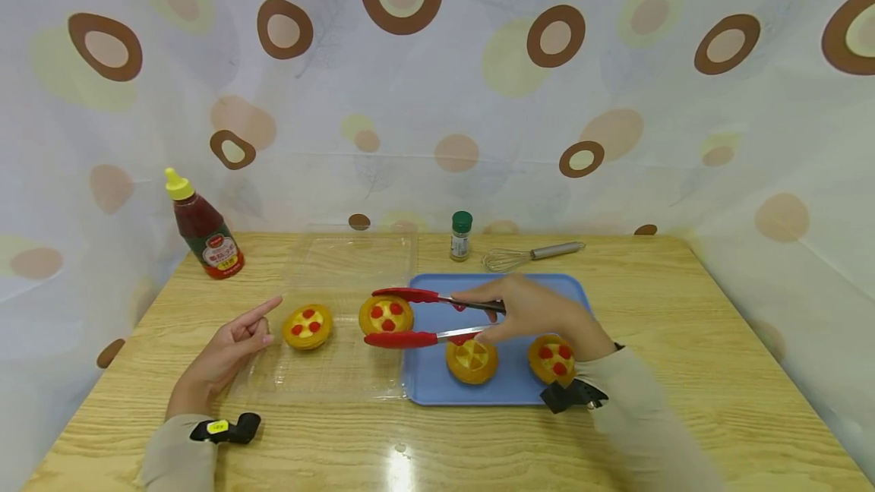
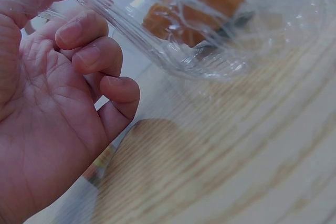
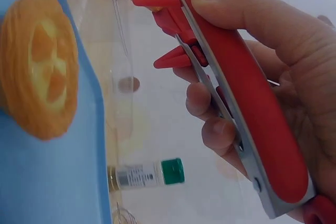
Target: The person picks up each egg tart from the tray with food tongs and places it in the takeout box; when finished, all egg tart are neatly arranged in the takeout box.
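My right hand [image 1: 536, 310] grips red-tipped metal tongs [image 3: 236, 87] over the blue tray's left side. The tong tips lie on either side of a tart [image 1: 386, 316] with red toppings, above the right half of a clear plastic container [image 1: 349, 382]. Whether the tart touches the container's floor is hard to tell. My left hand [image 1: 229, 351] holds that container's left edge between thumb and index finger, its other fingers curled in the left wrist view. Another red-topped tart [image 1: 307, 326] sits inside the container, near the left fingertips.
On the blue tray [image 1: 506, 398] are a yellow-topped tart [image 1: 472, 360] and a red-topped tart [image 1: 552, 360], partly behind the right wrist. Farther back stand a sauce bottle [image 1: 208, 238] and a green-capped spice jar [image 1: 461, 236]. A whisk [image 1: 533, 255] lies beyond the tray.
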Demonstrator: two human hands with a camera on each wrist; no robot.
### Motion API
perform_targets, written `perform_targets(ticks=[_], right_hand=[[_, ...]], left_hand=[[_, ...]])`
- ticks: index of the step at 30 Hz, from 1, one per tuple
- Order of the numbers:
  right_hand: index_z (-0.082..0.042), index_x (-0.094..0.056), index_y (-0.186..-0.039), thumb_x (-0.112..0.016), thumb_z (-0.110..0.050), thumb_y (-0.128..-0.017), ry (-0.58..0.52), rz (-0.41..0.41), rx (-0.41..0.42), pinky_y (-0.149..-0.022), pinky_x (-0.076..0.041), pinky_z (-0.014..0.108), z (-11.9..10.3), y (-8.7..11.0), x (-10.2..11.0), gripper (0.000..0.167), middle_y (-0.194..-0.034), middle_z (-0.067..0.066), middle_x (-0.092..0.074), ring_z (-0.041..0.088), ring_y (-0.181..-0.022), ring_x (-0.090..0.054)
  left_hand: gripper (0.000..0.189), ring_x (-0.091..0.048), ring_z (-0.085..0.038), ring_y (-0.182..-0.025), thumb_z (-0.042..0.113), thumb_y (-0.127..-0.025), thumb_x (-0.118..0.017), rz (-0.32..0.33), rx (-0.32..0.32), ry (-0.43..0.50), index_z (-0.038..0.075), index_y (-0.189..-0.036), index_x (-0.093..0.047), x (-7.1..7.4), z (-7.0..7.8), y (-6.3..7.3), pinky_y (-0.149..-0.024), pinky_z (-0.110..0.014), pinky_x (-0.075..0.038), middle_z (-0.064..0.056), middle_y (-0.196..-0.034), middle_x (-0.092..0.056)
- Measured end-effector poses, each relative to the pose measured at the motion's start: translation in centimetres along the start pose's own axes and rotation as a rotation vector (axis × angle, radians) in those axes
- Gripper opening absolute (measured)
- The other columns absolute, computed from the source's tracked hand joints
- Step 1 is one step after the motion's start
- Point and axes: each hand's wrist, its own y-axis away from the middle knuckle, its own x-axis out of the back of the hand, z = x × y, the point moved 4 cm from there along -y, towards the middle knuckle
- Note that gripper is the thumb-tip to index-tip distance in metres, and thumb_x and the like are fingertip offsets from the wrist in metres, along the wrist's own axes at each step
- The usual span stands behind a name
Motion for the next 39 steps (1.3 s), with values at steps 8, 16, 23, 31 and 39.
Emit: perform_targets(ticks=[8,16,23,31,39], right_hand=[[-0.01,-0.054,-0.135,-0.075,-0.024,-0.082,0.015,-0.05,-0.005,-0.049,-0.032,0.02,-1.5,-2.5,-1.2,0.059,-0.066,-0.008,-0.052,0.004,-0.053,-0.04],[-0.011,-0.053,-0.136,-0.075,-0.022,-0.082,0.018,-0.066,-0.082,-0.046,-0.028,0.019,-1.5,-3.8,-1.9,0.059,-0.055,-0.006,-0.04,0.005,-0.045,-0.032],[-0.012,-0.052,-0.137,-0.074,-0.023,-0.082,0.034,-0.086,-0.113,-0.044,-0.023,0.02,-1.6,-4.9,-2.6,0.06,-0.049,-0.008,-0.027,0.006,-0.04,-0.022],[-0.01,-0.051,-0.137,-0.075,-0.022,-0.081,0.073,-0.111,-0.142,-0.045,-0.022,0.022,-1.9,-5.9,-3.1,0.062,-0.049,-0.008,-0.019,0.009,-0.042,-0.014],[-0.015,-0.05,-0.138,-0.076,-0.021,-0.08,0.124,-0.13,-0.204,-0.046,-0.023,0.023,-2.9,-6.6,-2.9,0.064,-0.05,-0.007,-0.027,0.009,-0.044,-0.016]], left_hand=[[0.056,-0.033,-0.011,-0.07,-0.012,-0.095,-0.04,0.011,0.013,-0.008,0.004,-0.148,-0.03,0.3,-0.2,0.0,-0.065,-0.031,-0.027,-0.003,-0.08,-0.027],[0.056,-0.033,-0.01,-0.07,-0.013,-0.095,-0.04,-0.001,-0.001,-0.012,0.001,-0.148,-0.028,0.1,-0.2,-0.2,-0.067,-0.025,-0.036,-0.003,-0.079,-0.027],[0.056,-0.028,-0.015,-0.069,-0.013,-0.095,-0.039,0.001,-0.009,-0.01,0.0,-0.147,-0.028,0.1,-0.1,-0.1,-0.065,-0.029,-0.031,-0.004,-0.078,-0.026],[0.056,-0.026,-0.016,-0.069,-0.013,-0.095,-0.038,-0.01,-0.014,0.003,0.001,-0.148,-0.027,0.0,-0.1,0.1,-0.066,-0.028,-0.031,-0.004,-0.079,-0.026],[0.056,-0.024,-0.017,-0.069,-0.014,-0.095,-0.038,-0.006,-0.005,0.002,0.001,-0.148,-0.028,0.0,0.0,0.0,-0.066,-0.032,-0.026,-0.004,-0.078,-0.025]])
